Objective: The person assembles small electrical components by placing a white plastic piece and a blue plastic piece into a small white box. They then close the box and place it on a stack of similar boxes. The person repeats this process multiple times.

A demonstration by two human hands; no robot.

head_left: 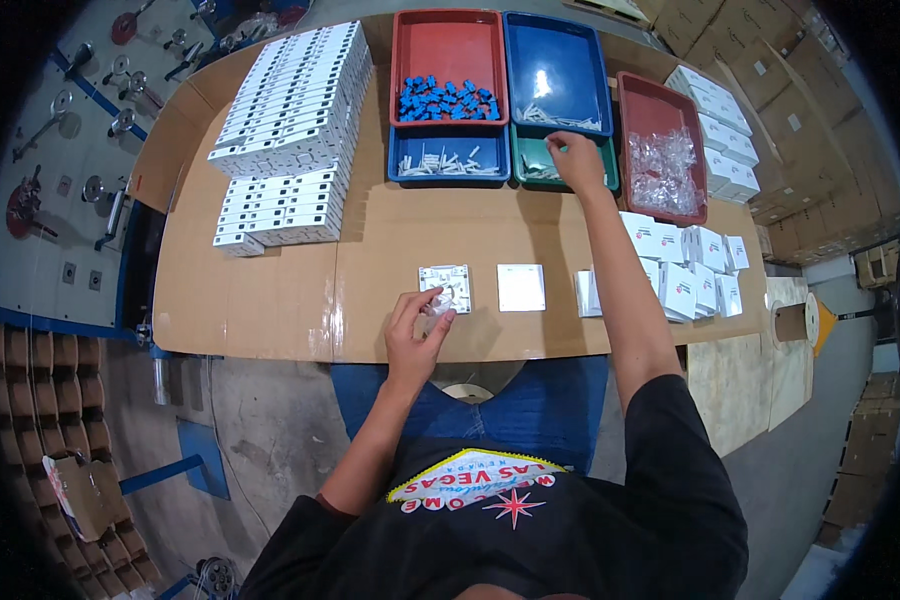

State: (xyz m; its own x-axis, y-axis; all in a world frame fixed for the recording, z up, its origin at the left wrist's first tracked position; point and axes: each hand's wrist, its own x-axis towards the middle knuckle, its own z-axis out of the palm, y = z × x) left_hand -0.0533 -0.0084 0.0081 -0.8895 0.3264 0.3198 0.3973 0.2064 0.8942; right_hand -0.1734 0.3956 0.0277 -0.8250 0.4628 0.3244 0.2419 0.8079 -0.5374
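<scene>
In the head view, a cardboard-covered tabletop (270, 310) spans the middle of the frame. Near its lower edge, just left of centre, the left hand (418, 330) has thumb and fingers drawn together on a small clear bag (438, 306), which overlaps the lower part of a white square module (456, 274). Just right of that module, near the centre of the frame, lies a plain white square plate (521, 287).

The right hand (575, 160) reaches to the upper centre-right, over a green tray (526, 150) with pale pieces in it. Its fingers are curled with a narrow gap at most; whether they grip anything, I cannot tell.

Left of the green tray stands a small blue tray (450, 181) of white sticks; above it, a red tray (448, 50) holds blue pieces. A large blue tray (555, 50) with more white sticks at its lower end adjoins that one. Clear packets (662, 165) fill a dark red tray (654, 100) farther right. White boxes (285, 110) are stacked at upper left, and small white cartons (678, 288) cluster right of centre, partly behind the right forearm.
</scene>
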